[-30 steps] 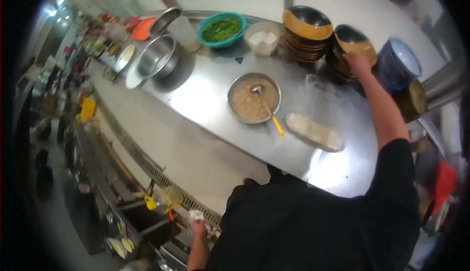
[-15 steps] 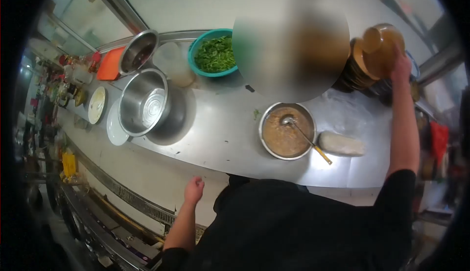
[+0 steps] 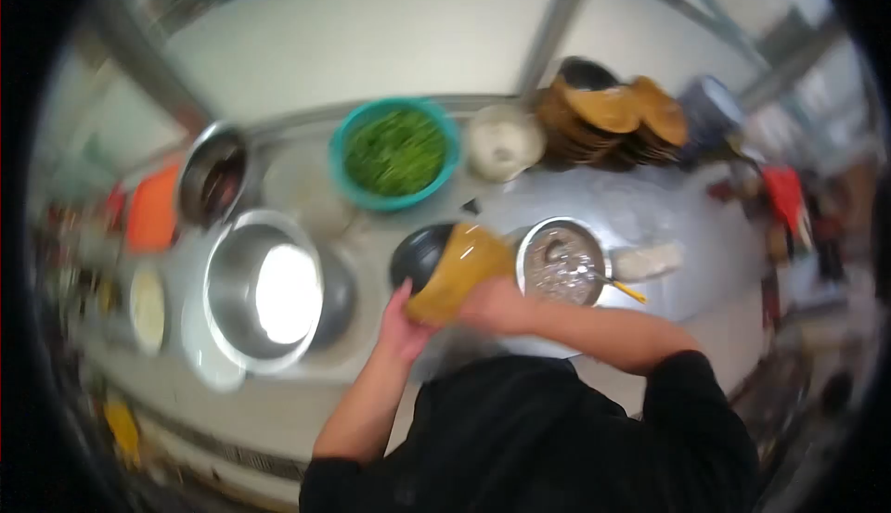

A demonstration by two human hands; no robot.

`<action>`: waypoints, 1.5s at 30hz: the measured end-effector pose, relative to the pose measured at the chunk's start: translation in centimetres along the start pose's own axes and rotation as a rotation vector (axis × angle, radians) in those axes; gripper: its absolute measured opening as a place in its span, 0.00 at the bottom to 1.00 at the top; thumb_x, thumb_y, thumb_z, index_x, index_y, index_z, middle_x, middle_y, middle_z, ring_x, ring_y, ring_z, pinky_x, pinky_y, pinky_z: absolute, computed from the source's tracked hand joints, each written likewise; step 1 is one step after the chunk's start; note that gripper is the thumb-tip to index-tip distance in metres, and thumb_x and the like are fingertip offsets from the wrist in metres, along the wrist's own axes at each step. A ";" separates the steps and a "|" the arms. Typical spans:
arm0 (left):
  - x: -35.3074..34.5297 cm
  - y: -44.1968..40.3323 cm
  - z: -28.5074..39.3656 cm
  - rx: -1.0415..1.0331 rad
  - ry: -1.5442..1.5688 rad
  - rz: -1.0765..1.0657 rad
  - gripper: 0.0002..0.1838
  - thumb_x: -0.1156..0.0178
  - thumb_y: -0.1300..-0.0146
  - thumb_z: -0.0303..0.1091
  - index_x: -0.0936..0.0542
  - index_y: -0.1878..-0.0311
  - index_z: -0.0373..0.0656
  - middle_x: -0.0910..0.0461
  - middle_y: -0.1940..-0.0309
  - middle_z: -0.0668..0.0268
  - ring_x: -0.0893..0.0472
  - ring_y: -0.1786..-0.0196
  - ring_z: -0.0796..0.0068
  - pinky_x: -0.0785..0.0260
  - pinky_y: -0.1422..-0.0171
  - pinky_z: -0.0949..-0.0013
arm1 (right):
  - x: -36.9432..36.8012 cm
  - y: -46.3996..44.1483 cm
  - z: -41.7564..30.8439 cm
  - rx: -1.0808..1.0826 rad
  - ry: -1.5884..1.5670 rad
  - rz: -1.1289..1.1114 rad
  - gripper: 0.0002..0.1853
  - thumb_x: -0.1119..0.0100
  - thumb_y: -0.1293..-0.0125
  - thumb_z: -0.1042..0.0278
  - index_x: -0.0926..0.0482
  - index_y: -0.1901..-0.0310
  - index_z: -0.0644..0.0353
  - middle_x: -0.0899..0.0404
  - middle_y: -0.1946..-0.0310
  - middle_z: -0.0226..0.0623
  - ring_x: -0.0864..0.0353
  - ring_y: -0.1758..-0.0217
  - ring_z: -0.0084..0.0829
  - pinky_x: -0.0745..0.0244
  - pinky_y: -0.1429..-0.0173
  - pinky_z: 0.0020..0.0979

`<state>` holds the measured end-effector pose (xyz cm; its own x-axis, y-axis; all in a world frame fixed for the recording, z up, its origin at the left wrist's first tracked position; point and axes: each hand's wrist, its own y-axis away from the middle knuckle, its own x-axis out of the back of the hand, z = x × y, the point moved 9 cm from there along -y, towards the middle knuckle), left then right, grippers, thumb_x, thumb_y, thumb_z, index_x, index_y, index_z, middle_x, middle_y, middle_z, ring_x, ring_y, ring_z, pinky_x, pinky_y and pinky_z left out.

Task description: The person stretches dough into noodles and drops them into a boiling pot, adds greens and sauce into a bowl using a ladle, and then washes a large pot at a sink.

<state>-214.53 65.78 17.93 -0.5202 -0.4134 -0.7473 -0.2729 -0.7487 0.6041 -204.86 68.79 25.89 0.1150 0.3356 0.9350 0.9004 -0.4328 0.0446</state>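
Close in front of my body, a tan-and-black bowl (image 3: pixel 469 258) is tilted between my hands. My left hand (image 3: pixel 406 325) grips its lower left edge, thumb up against the black part. My right hand (image 3: pixel 497 307) presses on its lower right side; motion blurs those fingers. Just right of the bowl stands a steel bowl (image 3: pixel 526 276) of brownish liquid, with a yellow-handled ladle (image 3: pixel 631 291) resting in it. Beyond, a teal basin (image 3: pixel 340 165) holds chopped greens (image 3: pixel 394 151).
A large steel pot (image 3: pixel 223 314) stands left, overlapping a white plate (image 3: pixel 206 360). Stacked tan bowls (image 3: pixel 575 123) are at the back right, beside a pale tub (image 3: pixel 501 147). A pale block (image 3: pixel 650 261) lies right of the ladle. An orange tray (image 3: pixel 153 207) is far left.
My right hand has brought the tan bowl from the back-right stacks to in front of me. My left hand has risen from beside the counter and taken hold of it. The view has shifted.
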 end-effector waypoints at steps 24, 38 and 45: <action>15.3 -1.0 4.9 0.027 -0.256 0.523 0.23 0.58 0.39 0.41 0.26 0.50 0.34 0.24 0.51 0.54 0.26 0.47 0.57 0.34 0.43 0.57 | 1.8 -21.6 23.7 -0.593 -0.217 0.301 0.17 0.41 0.52 0.74 0.22 0.57 0.55 0.35 0.50 0.49 0.33 0.45 0.53 0.31 0.46 0.47; 14.5 -1.7 4.2 -0.095 -0.138 0.340 0.19 0.48 0.54 0.29 0.23 0.57 0.32 0.21 0.58 0.55 0.21 0.55 0.58 0.29 0.48 0.60 | 1.0 -22.0 25.3 -0.677 -0.305 0.220 0.23 0.33 0.53 0.68 0.26 0.53 0.54 0.33 0.51 0.50 0.28 0.51 0.49 0.30 0.47 0.44; 14.5 -2.8 3.5 -0.122 -0.083 0.333 0.22 0.48 0.54 0.27 0.26 0.52 0.31 0.21 0.56 0.56 0.22 0.53 0.59 0.31 0.44 0.62 | 5.2 -22.7 26.3 -0.737 -0.440 0.606 0.15 0.35 0.52 0.70 0.24 0.60 0.58 0.28 0.61 0.46 0.27 0.55 0.48 0.30 0.51 0.42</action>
<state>-224.14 63.75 6.39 -0.6300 -0.6052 -0.4867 0.0189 -0.6384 0.7694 -213.69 102.39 20.46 0.7362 0.1027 0.6689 0.1798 -0.9826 -0.0470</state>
